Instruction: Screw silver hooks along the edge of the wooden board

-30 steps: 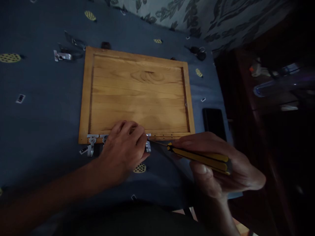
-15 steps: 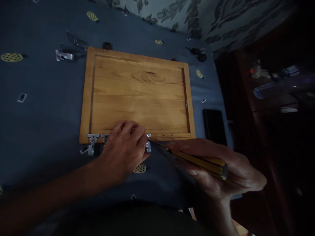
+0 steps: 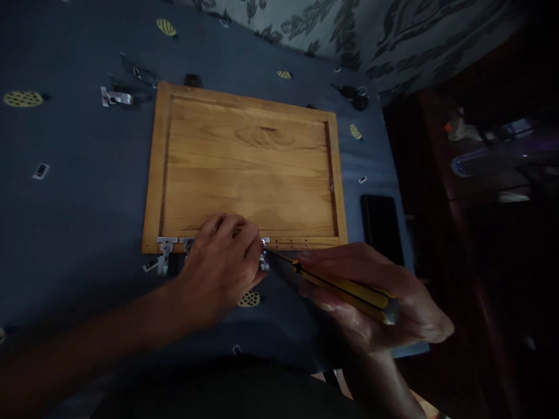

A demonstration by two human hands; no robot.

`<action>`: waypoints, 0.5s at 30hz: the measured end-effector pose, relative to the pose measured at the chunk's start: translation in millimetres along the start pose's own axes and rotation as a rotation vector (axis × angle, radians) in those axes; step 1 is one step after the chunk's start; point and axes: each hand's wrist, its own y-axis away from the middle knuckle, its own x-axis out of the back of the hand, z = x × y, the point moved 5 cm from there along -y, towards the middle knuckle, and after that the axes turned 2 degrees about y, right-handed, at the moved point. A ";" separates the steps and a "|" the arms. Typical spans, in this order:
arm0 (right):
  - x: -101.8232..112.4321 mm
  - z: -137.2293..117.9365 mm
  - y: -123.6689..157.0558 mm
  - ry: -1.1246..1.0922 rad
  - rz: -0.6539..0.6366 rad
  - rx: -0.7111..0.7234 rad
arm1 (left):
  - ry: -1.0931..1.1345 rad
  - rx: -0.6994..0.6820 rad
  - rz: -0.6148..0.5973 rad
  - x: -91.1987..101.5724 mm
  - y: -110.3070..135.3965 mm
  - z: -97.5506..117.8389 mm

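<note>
A wooden panel (image 3: 253,169) with a raised frame lies flat, its near edge towards me. Metal hinges sit along that edge: one hinge (image 3: 165,253) at the left corner, another partly behind my fingers, and a third hinge (image 3: 264,260) beside my fingertips. My left hand (image 3: 225,262) is closed over the near edge, its fingertips around the third hinge; the grip is partly hidden. In my right hand (image 3: 371,297) is a yellow-and-black screwdriver (image 3: 349,289), its shaft slanting left so that the tip meets the third hinge. Small holes dot the edge to the right.
The blue patterned cloth (image 3: 87,192) covers the surface. A loose hinge (image 3: 117,97) lies at the back left, keys (image 3: 353,95) at the back right, and a black phone (image 3: 382,227) right of the panel. Dark shelving (image 3: 489,163) with a plastic bottle stands further right.
My right hand has turned and shifted slightly left with the screwdriver, whose tip stays at the hinge. The left hand keeps its place on the panel's edge.
</note>
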 end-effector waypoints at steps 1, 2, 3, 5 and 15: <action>0.6 -2.8 -1.8 -0.012 0.031 0.034 | -0.002 0.000 -0.002 -0.1 0.0 -0.1; 0.7 -5.1 -3.1 -0.020 0.050 0.064 | -0.002 0.000 -0.004 -0.3 -0.1 -0.2; 0.4 -6.7 -3.9 -0.020 0.056 0.084 | -0.001 -0.001 -0.004 -0.4 -0.1 -0.2; -0.1 -6.8 -4.2 -0.008 0.054 0.074 | 0.003 -0.002 -0.003 -0.7 -0.1 -0.2; 1.4 0.1 -0.3 0.015 0.034 -0.005 | 0.011 -0.008 0.026 1.0 -1.3 0.1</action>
